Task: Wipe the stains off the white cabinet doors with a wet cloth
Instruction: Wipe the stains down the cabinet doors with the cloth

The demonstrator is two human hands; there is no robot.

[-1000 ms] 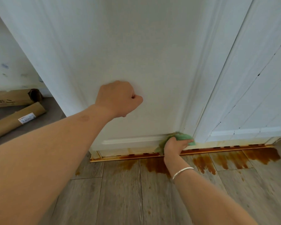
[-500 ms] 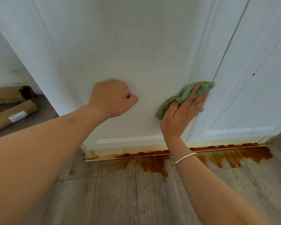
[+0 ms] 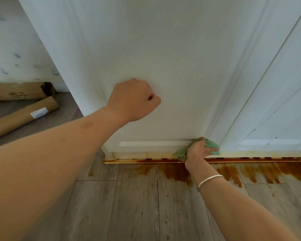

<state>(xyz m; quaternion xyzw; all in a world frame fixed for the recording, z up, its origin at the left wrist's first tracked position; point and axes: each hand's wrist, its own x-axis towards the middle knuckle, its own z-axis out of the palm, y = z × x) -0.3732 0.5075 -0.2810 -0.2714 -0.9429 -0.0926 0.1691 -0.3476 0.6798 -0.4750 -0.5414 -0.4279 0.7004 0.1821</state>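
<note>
Item: right hand (image 3: 199,151) and green cloth (image 3: 209,145). Since half a second before, I saw both drop from mid-height on the left cabinet door (image 3: 163,66) down to that door's bottom right corner, the same low spot they held a second back.

Surroundings, placed against the left cabinet door:
- Right cabinet door (image 3: 276,110), adjoining along the seam; black specks and thin dark lines marked its lower panel.
- Rusty metal track (image 3: 146,160), directly beneath the door's bottom edge.
- Brown stains (image 3: 175,173), spread from the track onto the grey plank floor (image 3: 137,206) below.
- Two cardboard tubes (image 3: 24,115), lying on the floor well off to the door's left; one carried a white label.
- Nothing stood between the cloth and the door.

Hands:
- Right hand: fingers clenched around the bunched cloth, pressing it against the door's bottom rail just above the track; a silver bangle (image 3: 209,179) sat on the wrist.
- Left hand (image 3: 134,100): closed in an empty fist, knuckles resting against the door's middle panel, forearm stretched in from the lower left.
</note>
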